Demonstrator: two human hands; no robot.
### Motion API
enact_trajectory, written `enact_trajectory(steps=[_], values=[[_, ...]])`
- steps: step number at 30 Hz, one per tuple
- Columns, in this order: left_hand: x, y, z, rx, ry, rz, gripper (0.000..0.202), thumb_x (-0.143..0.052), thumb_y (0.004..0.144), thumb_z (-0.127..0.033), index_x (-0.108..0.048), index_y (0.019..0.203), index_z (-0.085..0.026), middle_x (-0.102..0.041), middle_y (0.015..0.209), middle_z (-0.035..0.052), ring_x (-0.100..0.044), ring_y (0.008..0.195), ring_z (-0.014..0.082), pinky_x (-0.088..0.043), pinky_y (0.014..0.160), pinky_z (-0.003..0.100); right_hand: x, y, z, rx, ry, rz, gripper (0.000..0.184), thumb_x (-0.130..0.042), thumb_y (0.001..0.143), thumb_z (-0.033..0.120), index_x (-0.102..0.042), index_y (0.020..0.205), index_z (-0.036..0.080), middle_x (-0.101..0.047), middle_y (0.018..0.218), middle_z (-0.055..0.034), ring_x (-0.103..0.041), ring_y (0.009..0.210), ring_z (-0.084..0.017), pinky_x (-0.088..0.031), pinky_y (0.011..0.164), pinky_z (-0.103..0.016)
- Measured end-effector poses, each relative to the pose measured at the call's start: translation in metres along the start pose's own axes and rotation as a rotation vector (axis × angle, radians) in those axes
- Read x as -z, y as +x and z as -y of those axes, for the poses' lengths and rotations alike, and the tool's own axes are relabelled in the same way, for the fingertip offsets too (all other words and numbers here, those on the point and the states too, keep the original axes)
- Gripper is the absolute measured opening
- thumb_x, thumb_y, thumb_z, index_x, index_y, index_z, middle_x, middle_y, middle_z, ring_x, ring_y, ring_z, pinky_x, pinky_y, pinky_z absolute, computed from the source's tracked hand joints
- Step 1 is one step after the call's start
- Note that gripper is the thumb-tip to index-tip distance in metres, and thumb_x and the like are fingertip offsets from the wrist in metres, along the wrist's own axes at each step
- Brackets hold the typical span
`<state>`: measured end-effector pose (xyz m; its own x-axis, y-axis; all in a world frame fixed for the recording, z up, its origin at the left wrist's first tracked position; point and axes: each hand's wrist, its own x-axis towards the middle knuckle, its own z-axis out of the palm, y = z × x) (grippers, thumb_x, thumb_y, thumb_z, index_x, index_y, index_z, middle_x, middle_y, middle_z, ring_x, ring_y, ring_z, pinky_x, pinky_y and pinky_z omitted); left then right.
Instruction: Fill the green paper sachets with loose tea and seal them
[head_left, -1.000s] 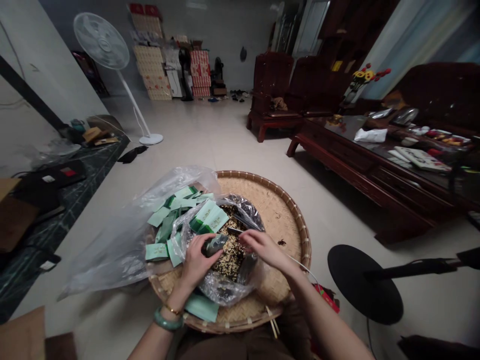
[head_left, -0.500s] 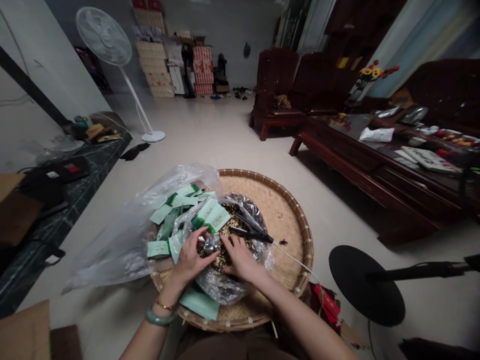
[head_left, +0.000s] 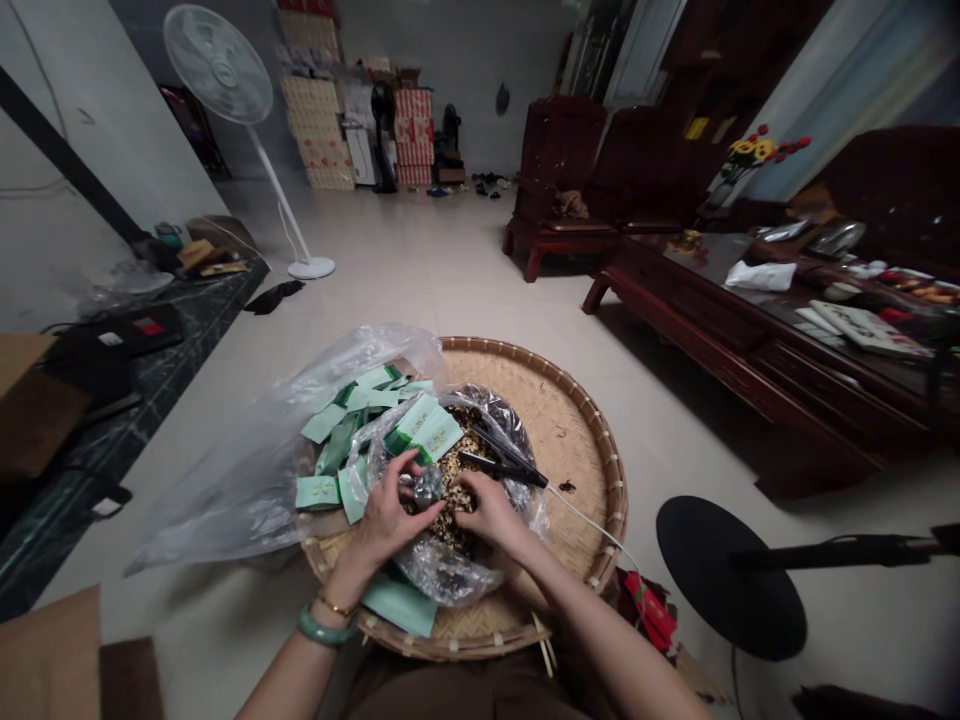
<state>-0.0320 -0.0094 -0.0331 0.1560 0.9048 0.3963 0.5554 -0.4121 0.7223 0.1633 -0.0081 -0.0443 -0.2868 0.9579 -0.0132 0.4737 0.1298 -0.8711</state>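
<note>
My left hand (head_left: 386, 515) is gripping the pouch (head_left: 428, 487) over the mix (head_left: 450, 468), my right hand (head_left: 491, 510), closure undeterminable, is working near it, and any slack left grip is risking spillage.

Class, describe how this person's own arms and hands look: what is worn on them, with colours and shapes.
The left hand and right hand are ungloved, and no sleeve shows on either forearm. On the left wrist sit a thick, smooth, rounded green bangle and, nearer the hand, a thin gold-coloured bracelet. Nothing shows on the right wrist. Whether rings are worn, I cannot tell.
</note>
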Motion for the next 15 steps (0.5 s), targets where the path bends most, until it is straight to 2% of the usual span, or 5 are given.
enact_trajectory(steps=[3, 7, 9, 11, 15], values=[[0.0, 0.001, -0.001, -0.035, 0.034, 0.022, 0.066, -0.07, 0.073, -0.032, -0.038, 0.129, -0.02, -0.058, 0.1, 0.0059, -0.063, 0.088, 0.0197, -0.057, 0.071, 0.032, 0.007, 0.001, -0.002, -0.172, 0.418, -0.006, 0.037, -0.066, 0.064, 0.019, -0.058, 0.101, 0.02, -0.064, 0.1, -0.0027, -0.062, 0.089, -0.021, -0.049, 0.082, -0.038], [0.004, 0.004, -0.005, -0.078, 0.083, 0.042, 0.059, -0.069, 0.075, -0.032, -0.042, 0.126, -0.02, -0.057, 0.099, 0.0053, -0.06, 0.086, 0.0187, -0.055, 0.07, 0.032, 0.011, -0.006, 0.003, -0.419, 0.939, 0.149, 0.034, -0.066, 0.069, 0.032, -0.054, 0.1, 0.022, -0.066, 0.089, -0.0007, -0.066, 0.072, -0.017, -0.053, 0.065, -0.033], [0.006, 0.005, -0.007, -0.085, 0.089, 0.049, 0.059, -0.069, 0.075, -0.032, -0.042, 0.126, -0.02, -0.056, 0.099, 0.0051, -0.059, 0.086, 0.0187, -0.055, 0.071, 0.033, 0.011, -0.008, 0.006, -0.428, 1.062, 0.19, 0.028, -0.064, 0.073, 0.04, -0.054, 0.091, 0.021, -0.068, 0.083, -0.0031, -0.068, 0.075, -0.019, -0.054, 0.068, -0.036], [0.007, 0.005, -0.008, -0.083, 0.087, 0.058, 0.059, -0.069, 0.076, -0.032, -0.042, 0.127, -0.021, -0.055, 0.1, 0.0052, -0.059, 0.087, 0.019, -0.055, 0.071, 0.033, 0.013, -0.009, 0.009, -0.412, 1.147, 0.199, 0.033, -0.059, 0.075, 0.05, -0.055, 0.086, 0.02, -0.069, 0.081, -0.0065, -0.068, 0.082, -0.023, -0.055, 0.071, -0.04], [0.001, 0.003, -0.009, -0.068, 0.051, 0.046, 0.058, -0.069, 0.075, -0.032, -0.043, 0.126, -0.022, -0.055, 0.097, 0.0044, -0.059, 0.083, 0.0182, -0.055, 0.063, 0.03, 0.023, -0.006, 0.024, -0.365, 1.263, 0.116, 0.039, -0.054, 0.076, 0.057, -0.057, 0.087, 0.02, -0.071, 0.088, -0.0094, -0.065, 0.097, -0.028, -0.053, 0.08, -0.045]])
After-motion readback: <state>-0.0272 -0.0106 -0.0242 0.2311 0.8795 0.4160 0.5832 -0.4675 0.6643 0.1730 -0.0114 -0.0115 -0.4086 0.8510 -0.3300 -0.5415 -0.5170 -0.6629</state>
